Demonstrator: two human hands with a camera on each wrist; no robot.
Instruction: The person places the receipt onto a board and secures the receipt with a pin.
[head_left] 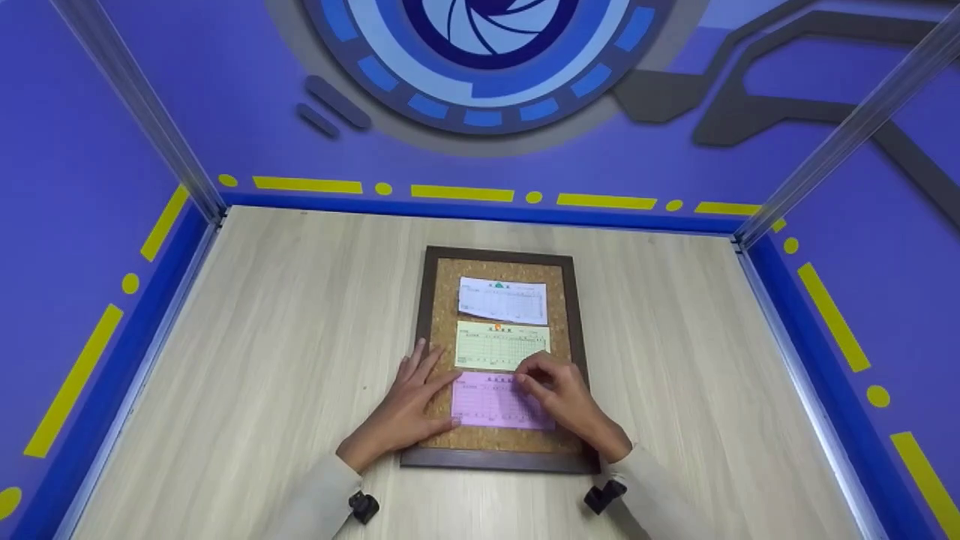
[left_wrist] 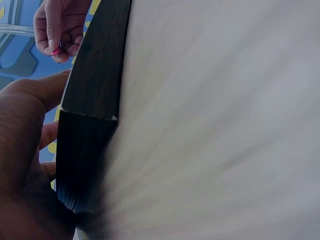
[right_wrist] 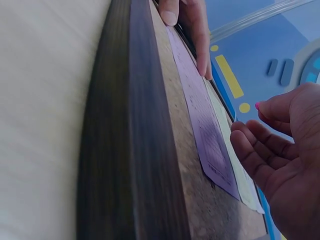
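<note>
A framed corkboard (head_left: pixel 442 300) lies on the table with three printed slips in a column: a white slip (head_left: pixel 502 301) on top, a pale green slip (head_left: pixel 487 349) in the middle and a pink slip (head_left: pixel 487 405) lowest. My left hand (head_left: pixel 409 405) rests over the board's left side, thumb and index fingertip pressing the pink slip's left corners. Above the top edge of that slip, my right hand (head_left: pixel 559 390) pinches a pink push pin (right_wrist: pixel 257 105) between thumb and index finger. The other right fingers are loosely bent.
A green push pin (head_left: pixel 499 284) sits at the white slip's top edge, and an orange push pin (head_left: pixel 497 327) at the green slip's top edge. The dark wooden frame (head_left: pixel 499 459) rises around the cork. Blue printed walls (head_left: pixel 465 169) enclose the wood-grain table (head_left: pixel 300 315).
</note>
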